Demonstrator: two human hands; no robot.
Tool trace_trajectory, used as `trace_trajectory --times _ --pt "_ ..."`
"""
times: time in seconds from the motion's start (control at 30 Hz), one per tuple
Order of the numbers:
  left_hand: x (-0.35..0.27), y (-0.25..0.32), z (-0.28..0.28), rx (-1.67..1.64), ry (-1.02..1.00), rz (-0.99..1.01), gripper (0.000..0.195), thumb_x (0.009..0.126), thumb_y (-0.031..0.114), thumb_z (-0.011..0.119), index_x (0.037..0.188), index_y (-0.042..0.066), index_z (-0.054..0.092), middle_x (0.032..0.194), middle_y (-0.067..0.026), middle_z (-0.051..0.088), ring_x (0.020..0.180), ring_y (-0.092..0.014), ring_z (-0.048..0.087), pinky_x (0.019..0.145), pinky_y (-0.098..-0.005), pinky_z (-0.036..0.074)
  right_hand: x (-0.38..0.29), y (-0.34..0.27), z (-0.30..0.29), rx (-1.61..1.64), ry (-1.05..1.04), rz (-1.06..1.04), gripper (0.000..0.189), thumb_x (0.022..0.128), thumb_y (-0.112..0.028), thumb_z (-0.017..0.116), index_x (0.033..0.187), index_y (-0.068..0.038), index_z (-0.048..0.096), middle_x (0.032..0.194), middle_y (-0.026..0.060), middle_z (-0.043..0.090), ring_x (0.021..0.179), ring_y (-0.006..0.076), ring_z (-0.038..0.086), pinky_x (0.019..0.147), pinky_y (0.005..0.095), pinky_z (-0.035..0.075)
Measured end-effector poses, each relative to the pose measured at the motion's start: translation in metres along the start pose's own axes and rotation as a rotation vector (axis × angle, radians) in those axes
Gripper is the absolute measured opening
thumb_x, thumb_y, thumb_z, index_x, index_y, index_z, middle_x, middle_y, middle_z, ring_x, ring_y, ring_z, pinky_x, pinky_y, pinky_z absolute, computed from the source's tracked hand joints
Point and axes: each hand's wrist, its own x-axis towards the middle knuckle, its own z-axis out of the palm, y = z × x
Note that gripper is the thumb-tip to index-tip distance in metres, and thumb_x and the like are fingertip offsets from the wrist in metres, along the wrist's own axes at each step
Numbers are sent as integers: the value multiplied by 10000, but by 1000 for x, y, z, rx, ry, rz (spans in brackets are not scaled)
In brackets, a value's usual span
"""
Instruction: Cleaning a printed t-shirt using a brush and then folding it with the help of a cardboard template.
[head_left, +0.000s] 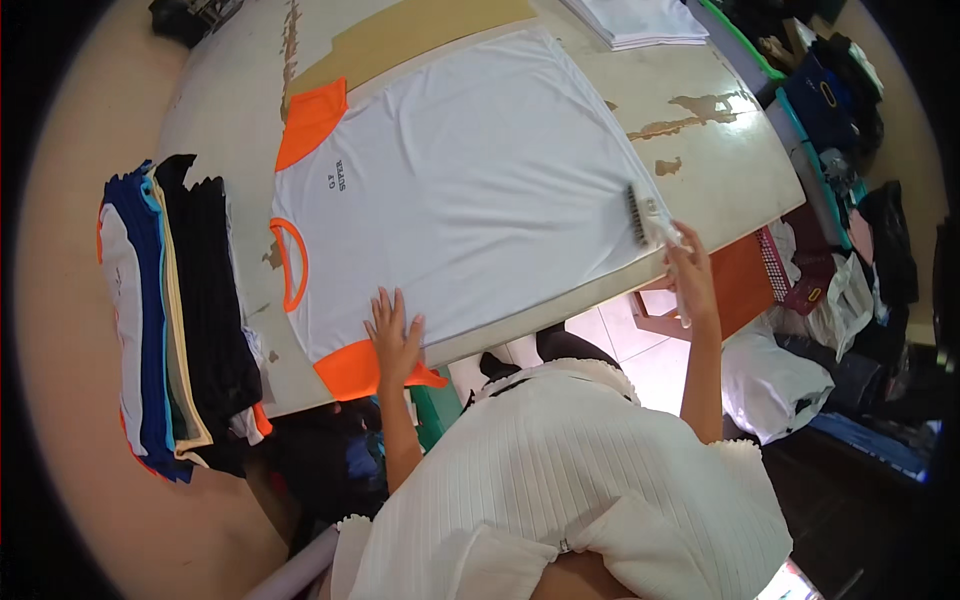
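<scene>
A white T-shirt (465, 172) with orange sleeves and an orange neckband lies spread on the worktable (720, 172), its collar to the left and its hem to the right. Small dark printing shows on its chest. My left hand (391, 330) rests flat near the shoulder and the near orange sleeve, fingers apart, holding nothing. In my right hand (686, 262) is the white handle of a brush (646, 217), whose dark bristles touch the shirt near the hem's near corner.
Stacked folded garments (202, 300) stand at the table's left end. Yellowish-brown card (420, 37) lies along the shirt's far side. Folded white cloth (645, 22) is at the far right. Bins and bags (772, 375) crowd the floor at right, beside a reddish-brown wooden piece (742, 277).
</scene>
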Motion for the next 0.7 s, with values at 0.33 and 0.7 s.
trace_trajectory --times 0.33,0.7 --pt "5 147 34 -444 -308 358 305 788 228 572 1026 37 580 983 -145 533 938 -298 501 826 -384 390 -3 -7 101 21 -717 144 398 840 -196 563 1211 -127 435 713 22 512 480 45 397 421 195 321" --pt "19 165 43 -377 -558 287 411 844 287 529 1192 69 512 950 -116 492 922 -228 511 796 -306 410 33 -1 -11 68 -182 153 360 867 -165 525 1211 -109 432 680 0 470 473 33 379 399 174 322"
